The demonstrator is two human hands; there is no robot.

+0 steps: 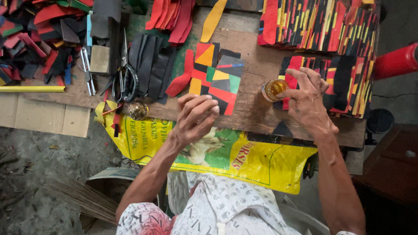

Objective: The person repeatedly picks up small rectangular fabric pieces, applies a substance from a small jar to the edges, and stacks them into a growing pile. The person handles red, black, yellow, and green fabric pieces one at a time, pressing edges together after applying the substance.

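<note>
My right hand (307, 98) hovers over a small glass jar of amber liquid (273, 89) on the wooden workbench (254, 111), fingers curled toward it, touching or nearly touching its rim. My left hand (196, 116) is held above the bench's front edge, fingers bunched together with nothing visible in them. Just beyond it lies a patchwork piece of red, orange, yellow, green and black shapes (216, 76), with a red strip (182, 77) beside it.
Stacks of finished patchwork pieces (320, 24) fill the back right. Black strips (152, 65), scissors (125, 74), a small round tin (137, 110) and scrap offcuts (35, 39) lie at the left. A yellow sack (244, 161) hangs off the bench front.
</note>
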